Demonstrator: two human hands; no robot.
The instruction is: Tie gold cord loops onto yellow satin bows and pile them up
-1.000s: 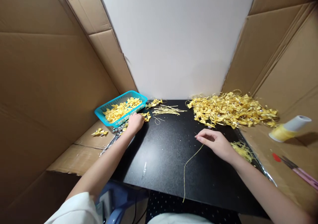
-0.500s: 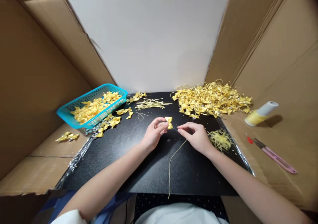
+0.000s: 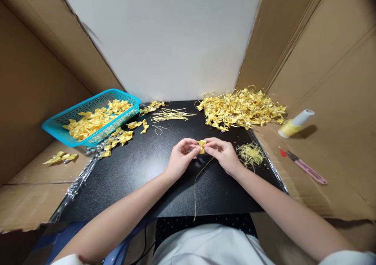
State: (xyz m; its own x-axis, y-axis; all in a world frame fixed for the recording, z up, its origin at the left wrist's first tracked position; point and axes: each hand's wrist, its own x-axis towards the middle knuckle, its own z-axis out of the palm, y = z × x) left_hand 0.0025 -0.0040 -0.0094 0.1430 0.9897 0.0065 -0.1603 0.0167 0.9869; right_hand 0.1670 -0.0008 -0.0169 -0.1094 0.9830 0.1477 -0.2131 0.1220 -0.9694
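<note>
A small yellow ribbon bow (image 3: 201, 146) is held above the black tabletop, between my two hands. My left hand (image 3: 182, 157) pinches its left side with thumb and fingers. On the other side, the thumb and fingertips of my right hand (image 3: 221, 154) are closed at the bow's right edge. From under the right hand a thin yellow cord (image 3: 196, 182) trails down to the table's front edge. The thin needle-like thing that was in the right fingers is hidden now.
A turquoise basket (image 3: 55, 134) of yellow bows stands left, with loose bows (image 3: 125, 137) beside it. Cut cord lengths (image 3: 172, 115) and a heap of finished-looking bows (image 3: 241, 108) lie at the back. Right are cord scraps (image 3: 251, 154), thread snips (image 3: 311, 172) and a cord spool (image 3: 296, 124).
My right hand has moved left to meet the bow, closing the gap between the hands. The camera view has shifted, so the surroundings sit further left and higher.
</note>
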